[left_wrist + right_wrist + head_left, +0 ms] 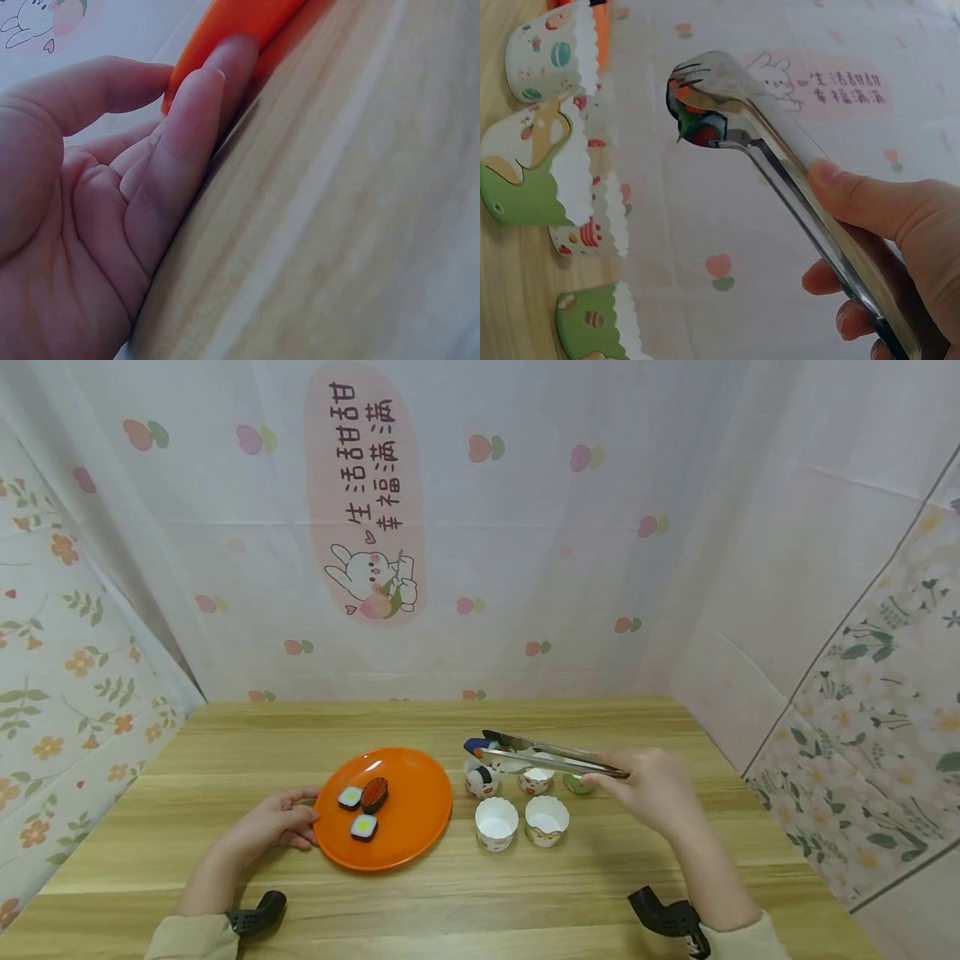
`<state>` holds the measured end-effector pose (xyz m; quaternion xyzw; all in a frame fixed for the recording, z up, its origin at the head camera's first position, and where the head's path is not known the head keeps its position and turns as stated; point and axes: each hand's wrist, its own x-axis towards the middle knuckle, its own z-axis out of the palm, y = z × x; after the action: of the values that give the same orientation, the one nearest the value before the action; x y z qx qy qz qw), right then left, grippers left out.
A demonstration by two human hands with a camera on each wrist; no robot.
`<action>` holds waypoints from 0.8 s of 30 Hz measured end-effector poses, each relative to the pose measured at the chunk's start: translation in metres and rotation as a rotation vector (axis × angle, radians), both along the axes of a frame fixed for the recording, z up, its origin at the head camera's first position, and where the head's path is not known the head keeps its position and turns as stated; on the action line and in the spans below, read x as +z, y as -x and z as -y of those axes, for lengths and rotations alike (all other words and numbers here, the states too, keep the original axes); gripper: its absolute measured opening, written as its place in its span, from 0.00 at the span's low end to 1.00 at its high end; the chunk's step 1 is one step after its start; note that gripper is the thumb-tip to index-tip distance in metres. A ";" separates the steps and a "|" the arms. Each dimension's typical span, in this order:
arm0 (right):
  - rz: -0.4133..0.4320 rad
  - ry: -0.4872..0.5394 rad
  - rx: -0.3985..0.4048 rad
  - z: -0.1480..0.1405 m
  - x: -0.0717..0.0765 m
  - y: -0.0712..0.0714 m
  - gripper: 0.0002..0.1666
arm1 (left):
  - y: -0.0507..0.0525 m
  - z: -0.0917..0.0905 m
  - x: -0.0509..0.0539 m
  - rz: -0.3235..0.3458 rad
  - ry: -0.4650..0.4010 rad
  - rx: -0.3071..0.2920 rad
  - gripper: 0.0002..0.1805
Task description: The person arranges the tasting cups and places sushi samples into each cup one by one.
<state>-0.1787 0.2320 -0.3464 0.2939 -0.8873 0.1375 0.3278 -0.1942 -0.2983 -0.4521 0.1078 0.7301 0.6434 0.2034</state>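
Left hand (273,827) pinches the left rim of a round, glossy orange plate (416,810) between thumb and fingers; on the plate's left half lie two squarish, white-topped, dark-sided sushi pieces (364,827) and one oval dark-sided piece with an orange-red top (374,795). Right hand (652,789) grips long silver metal tongs (573,766), arms narrow, tips around a small dark piece with red and green patches (694,120), held up clear of the printed, scalloped-rim paper cups (497,835) on the wood-grain table (360,927)
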 end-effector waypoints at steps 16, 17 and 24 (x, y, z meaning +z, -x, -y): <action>0.108 -0.034 -0.103 -0.022 0.011 -0.005 0.21 | 0.001 0.000 0.000 -0.011 0.006 -0.005 0.34; 0.120 -0.032 -0.105 -0.023 0.011 -0.005 0.21 | 0.001 0.000 0.000 -0.011 0.005 -0.006 0.34; 0.160 -0.054 -0.119 -0.031 0.012 -0.006 0.20 | 0.001 0.000 -0.001 -0.013 0.003 -0.011 0.34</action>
<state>-0.1729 0.2626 -0.3348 0.2373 -0.9300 0.1171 0.2553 -0.1952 -0.2985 -0.4526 0.1157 0.7320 0.6402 0.2023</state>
